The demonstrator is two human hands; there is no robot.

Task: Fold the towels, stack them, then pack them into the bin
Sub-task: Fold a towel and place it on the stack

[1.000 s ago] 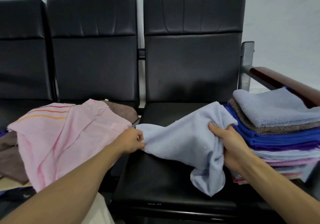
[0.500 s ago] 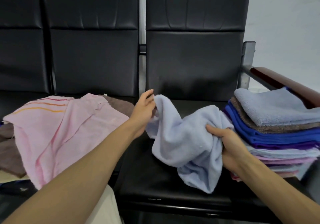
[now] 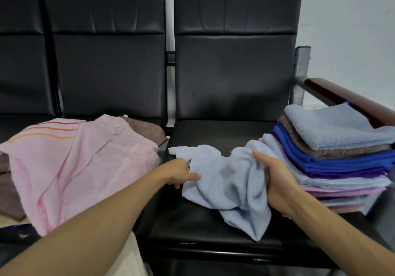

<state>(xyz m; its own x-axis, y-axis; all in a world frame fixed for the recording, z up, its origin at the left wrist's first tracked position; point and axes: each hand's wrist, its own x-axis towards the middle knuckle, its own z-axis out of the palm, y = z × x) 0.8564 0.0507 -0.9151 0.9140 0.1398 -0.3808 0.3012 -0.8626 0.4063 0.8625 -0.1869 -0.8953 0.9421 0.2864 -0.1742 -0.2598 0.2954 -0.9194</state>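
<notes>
Folding step: the left hand (image 3: 179, 172) pinches the crumpled blue towel (image 3: 226, 183) at nine o'clock, and the right hand (image 3: 276, 176) grips its bunch at three. Next, probably, it needs spreading flat.

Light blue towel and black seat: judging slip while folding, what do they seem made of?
Light blue towel: probably microfibre or terry, matte; fuzzy nap, limp folds. Black seat: likely leather or vinyl, smooth; faint sheen, creased panels.
</notes>
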